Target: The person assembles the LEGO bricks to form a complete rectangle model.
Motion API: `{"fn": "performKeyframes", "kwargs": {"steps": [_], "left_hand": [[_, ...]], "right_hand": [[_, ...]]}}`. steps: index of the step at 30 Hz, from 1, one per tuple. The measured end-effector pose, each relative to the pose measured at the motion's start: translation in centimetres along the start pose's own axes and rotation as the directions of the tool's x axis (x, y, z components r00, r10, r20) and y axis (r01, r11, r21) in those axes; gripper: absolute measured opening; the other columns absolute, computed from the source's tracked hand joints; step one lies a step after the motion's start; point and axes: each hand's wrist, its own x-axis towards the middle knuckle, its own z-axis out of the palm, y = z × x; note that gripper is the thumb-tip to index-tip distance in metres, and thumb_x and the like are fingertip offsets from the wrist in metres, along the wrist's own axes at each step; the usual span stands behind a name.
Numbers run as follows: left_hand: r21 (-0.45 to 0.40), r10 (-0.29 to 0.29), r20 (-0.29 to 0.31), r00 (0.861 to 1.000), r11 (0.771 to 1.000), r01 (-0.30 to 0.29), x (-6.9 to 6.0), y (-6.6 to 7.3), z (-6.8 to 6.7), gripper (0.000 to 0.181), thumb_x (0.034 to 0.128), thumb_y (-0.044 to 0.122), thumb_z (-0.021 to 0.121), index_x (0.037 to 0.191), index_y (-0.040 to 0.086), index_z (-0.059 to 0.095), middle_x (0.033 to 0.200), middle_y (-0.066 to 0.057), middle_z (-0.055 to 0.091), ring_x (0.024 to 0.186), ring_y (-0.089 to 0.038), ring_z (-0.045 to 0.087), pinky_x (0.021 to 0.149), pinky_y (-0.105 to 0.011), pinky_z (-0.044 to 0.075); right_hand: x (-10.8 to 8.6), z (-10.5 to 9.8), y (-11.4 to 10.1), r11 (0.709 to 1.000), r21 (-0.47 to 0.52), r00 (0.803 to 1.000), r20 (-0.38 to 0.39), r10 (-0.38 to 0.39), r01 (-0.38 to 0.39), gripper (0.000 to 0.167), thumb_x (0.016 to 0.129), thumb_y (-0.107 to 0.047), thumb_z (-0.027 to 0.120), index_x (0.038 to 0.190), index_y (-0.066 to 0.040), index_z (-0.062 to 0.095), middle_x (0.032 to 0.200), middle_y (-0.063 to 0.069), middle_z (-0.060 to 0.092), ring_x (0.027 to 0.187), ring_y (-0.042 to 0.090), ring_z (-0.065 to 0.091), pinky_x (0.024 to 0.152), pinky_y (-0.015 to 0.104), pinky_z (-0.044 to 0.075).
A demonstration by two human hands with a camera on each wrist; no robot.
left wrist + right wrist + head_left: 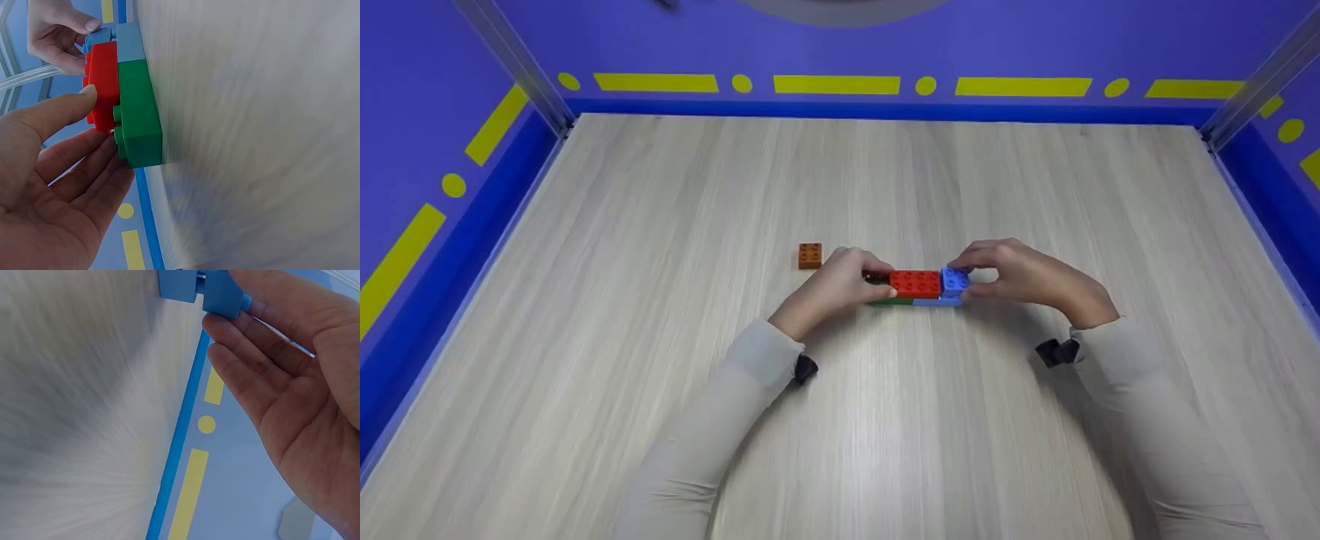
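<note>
Red brick (915,280) sits near the frame's centre, pinched by your left hand (840,283); beside it, your right hand (1024,276) pinches the small blue brick (952,283), which could seat crooked if pressed unevenly.

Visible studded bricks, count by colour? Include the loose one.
Red rectangular plastic brick: 1
Green rectangular plastic brick: 1
Blue block-shaped plastic bricks: 2, one above the other
Orange-brown block-shaped plastic brick: 1, lying apart
Total: 5
</note>
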Motion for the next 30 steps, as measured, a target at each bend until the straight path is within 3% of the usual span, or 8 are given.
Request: {"fn": "performKeyframes", "kwargs": {"steps": [30], "left_hand": [[-0.013, -0.003, 0.001, 1.000, 1.000, 0.003, 0.01, -0.03, 0.04, 0.037, 0.0866, 0.021, 0.072, 0.121, 0.009, 0.068, 0.119, -0.005, 0.068, 0.110, -0.016, 0.060, 0.094, -0.031, 0.049]], "right_hand": [[0.04, 0.26, -0.20, 1.000, 0.021, 1.000, 0.005, -0.001, 0.001, 0.039, 0.083, -0.009, 0.074, 0.121, -0.004, 0.066, 0.110, 0.006, 0.067, 0.104, 0.023, 0.064, 0.089, 0.044, 0.052]]}}
